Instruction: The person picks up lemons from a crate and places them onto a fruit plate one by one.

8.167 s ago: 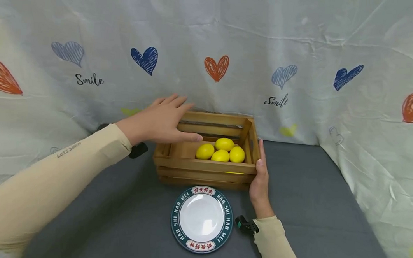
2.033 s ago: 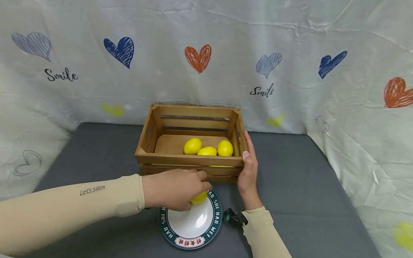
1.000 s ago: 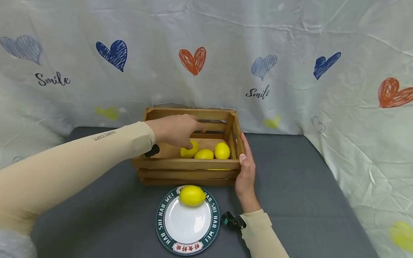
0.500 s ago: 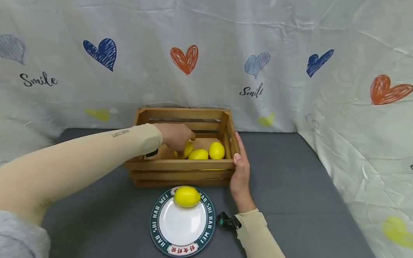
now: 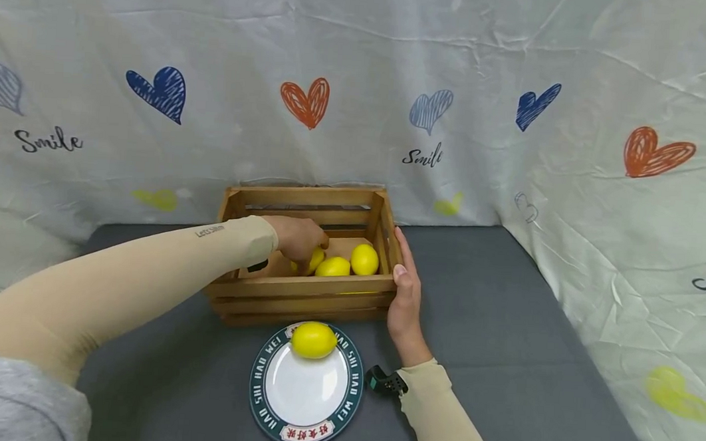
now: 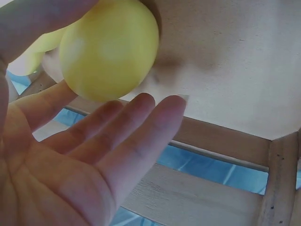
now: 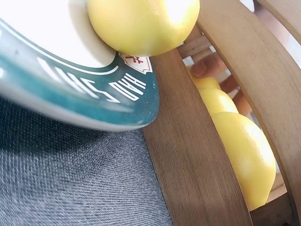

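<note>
My left hand [image 5: 301, 240] reaches down into the slatted wooden crate [image 5: 301, 286], thumb and index finger about a yellow lemon [image 6: 110, 49] at the left of the fruit there. Its other fingers [image 6: 141, 146] extend beneath the lemon in the left wrist view. Two more lemons [image 5: 365, 259] lie to its right on the crate floor. My right hand [image 5: 405, 303] rests against the crate's right end, fingers straight along the outside and thumb at the front corner. Another lemon [image 5: 313, 340] sits on the far part of a white plate [image 5: 306, 391] with a green rim.
The plate stands right in front of the crate on a dark grey cloth-covered table [image 5: 491, 334]. A pale curtain [image 5: 363, 34] printed with hearts hangs close behind the crate and along the right.
My left hand has put one lemon on the plate, gone back into the crate and closed on another. My right hand stays at the crate's end. The view has shifted rightward.
</note>
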`<state>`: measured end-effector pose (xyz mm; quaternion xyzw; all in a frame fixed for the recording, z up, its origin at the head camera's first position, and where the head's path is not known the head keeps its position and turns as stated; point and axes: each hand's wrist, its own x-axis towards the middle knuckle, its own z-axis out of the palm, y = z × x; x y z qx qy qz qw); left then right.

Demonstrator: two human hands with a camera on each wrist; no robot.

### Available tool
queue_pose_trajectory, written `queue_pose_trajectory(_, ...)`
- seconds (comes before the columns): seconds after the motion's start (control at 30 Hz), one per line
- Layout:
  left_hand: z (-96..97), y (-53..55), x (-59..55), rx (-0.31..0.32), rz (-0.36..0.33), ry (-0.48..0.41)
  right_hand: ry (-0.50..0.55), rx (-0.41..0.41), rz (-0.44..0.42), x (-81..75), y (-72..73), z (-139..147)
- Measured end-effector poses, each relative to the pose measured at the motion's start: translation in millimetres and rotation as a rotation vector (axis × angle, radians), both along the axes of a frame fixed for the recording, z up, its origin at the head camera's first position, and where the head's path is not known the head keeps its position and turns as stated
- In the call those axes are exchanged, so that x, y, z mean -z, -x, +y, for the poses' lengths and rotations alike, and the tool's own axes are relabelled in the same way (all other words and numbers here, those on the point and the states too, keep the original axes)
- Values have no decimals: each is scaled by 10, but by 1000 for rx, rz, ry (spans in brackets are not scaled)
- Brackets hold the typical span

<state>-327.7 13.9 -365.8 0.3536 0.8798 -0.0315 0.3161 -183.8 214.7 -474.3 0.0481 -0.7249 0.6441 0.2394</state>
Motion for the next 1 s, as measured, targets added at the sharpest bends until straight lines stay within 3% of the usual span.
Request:
queue_pose_trajectory(0.57, -89, -8, 79, 20, -16, -10, 11, -38, 6, -1, 10, -61)
queue_pose_trajectory(0.87, -73, -17, -69, 31, 2, -2, 4, -21, 11, 25, 21, -23)
queue_pose_trajectory(1.0, -45, -44, -171, 36, 45, -13, 5, -4, 6, 36, 22, 17)
